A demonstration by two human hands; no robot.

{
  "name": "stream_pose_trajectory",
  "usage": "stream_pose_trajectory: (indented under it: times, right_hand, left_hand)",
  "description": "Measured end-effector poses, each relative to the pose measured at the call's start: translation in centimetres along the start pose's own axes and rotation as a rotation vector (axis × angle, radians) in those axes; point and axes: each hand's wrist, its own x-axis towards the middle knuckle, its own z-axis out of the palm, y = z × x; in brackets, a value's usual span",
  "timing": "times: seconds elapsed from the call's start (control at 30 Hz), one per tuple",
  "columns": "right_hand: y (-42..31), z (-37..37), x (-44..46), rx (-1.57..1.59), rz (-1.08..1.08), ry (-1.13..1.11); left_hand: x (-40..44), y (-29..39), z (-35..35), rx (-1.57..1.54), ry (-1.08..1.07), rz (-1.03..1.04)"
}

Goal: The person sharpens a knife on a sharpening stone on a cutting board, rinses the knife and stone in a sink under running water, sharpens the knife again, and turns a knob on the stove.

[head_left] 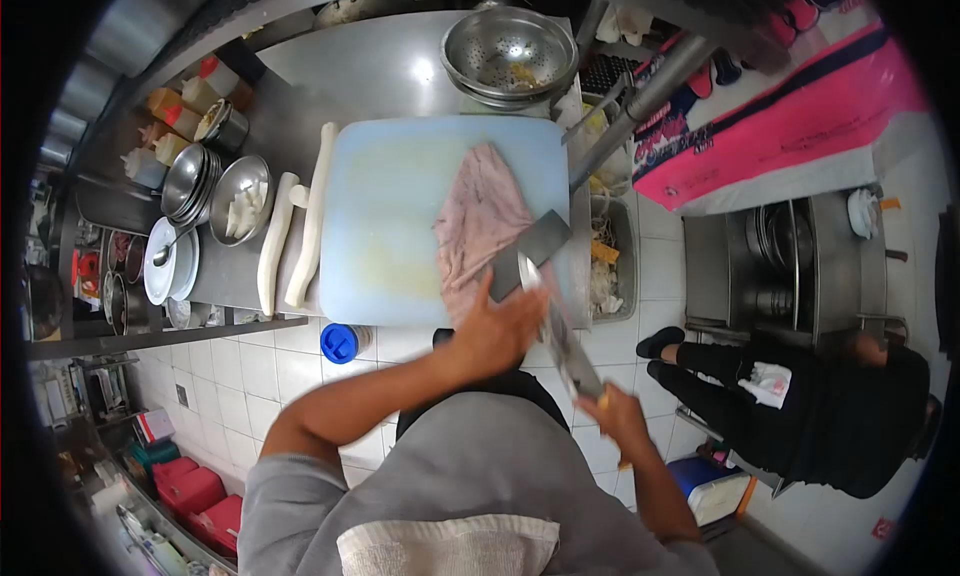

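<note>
My left hand (500, 331) is closed around the lower end of a flat dark grey slab (540, 241), its fingers partly blurred. Under the slab, a crumpled pink cloth (480, 201) lies on the pale blue cutting board (385, 211). My right hand (615, 416) grips the yellow handle of a large knife (568, 351), below and right of my left hand. The blade slants up and left, its tip by the slab; whether they touch is unclear. Long white peeled pieces (312, 216) lie left of the board.
A colander (510, 54) stands behind the board, and a bowl of white pieces (241, 201) at the left. A waste bin (627, 261) is right of the board. Below the board's left edge is a blue-lidded container (340, 343). A person in black (830, 416) sits at the right.
</note>
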Motion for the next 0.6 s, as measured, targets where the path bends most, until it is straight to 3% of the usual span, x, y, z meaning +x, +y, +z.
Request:
stream_pose_trajectory:
  times: [0.07, 0.13, 0.17, 0.2, 0.23, 0.27, 0.3, 0.4, 0.43, 0.47, 0.5, 0.57, 0.6]
  right_hand:
    - [-0.8, -0.8, -0.9, 0.076, 0.017, -0.085]
    - [-0.1, -0.8, 2.5, -0.194, -0.182, 0.187]
    - [-2.7, -2.9, 6.1, -0.197, -0.111, 0.145]
    - [-3.7, -3.8, 10.0, -0.139, -0.267, 0.321]
    - [-8.2, -7.0, 10.5, -0.020, -0.210, 0.203]
    - [-10.5, -8.2, 11.6, 0.003, -0.291, 0.251]
    - [-11.6, -8.9, 11.9, 0.026, -0.380, 0.306]
    - [-10.8, -7.6, 11.5, 0.173, -0.421, 0.324]
    - [-10.1, -7.2, 10.9, 0.173, -0.432, 0.346]
    - [-8.8, -6.4, 10.0, 0.359, -0.388, 0.196]
    - [-7.4, -5.2, 9.0, 0.543, -0.336, 0.041]
    - [-5.4, -3.0, 7.6, 0.885, -0.358, -0.156]
    - [-4.7, -2.0, 7.1, 0.883, -0.377, -0.140]
  left_hand:
    - [-0.2, 0.3, -0.5, -0.097, 0.000, -0.037]
    - [1.3, -2.9, 0.6, 0.019, 0.003, 0.008]
    - [3.5, -5.4, 0.6, 0.013, -0.024, -0.079]
    - [6.2, -8.5, 1.1, 0.233, 0.026, -0.054]
    - [8.6, -10.9, 0.9, 0.153, -0.113, -0.173]
    - [10.1, -12.1, -0.7, 0.092, -0.098, -0.165]
    - [11.5, -13.2, -1.3, 0.107, -0.198, -0.201]
    - [11.8, -12.7, -3.6, 0.108, -0.238, -0.212]
    - [11.3, -11.8, -4.4, -0.056, -0.028, -0.330]
    - [10.9, -11.0, -4.8, -0.229, 0.177, -0.440]
    - [10.4, -10.8, -4.4, -0.230, 0.183, -0.426]
    - [9.7, -11.0, -3.2, -1.136, 0.487, -0.702]
    - [10.1, -8.5, -4.0, -1.581, 0.446, -0.804]
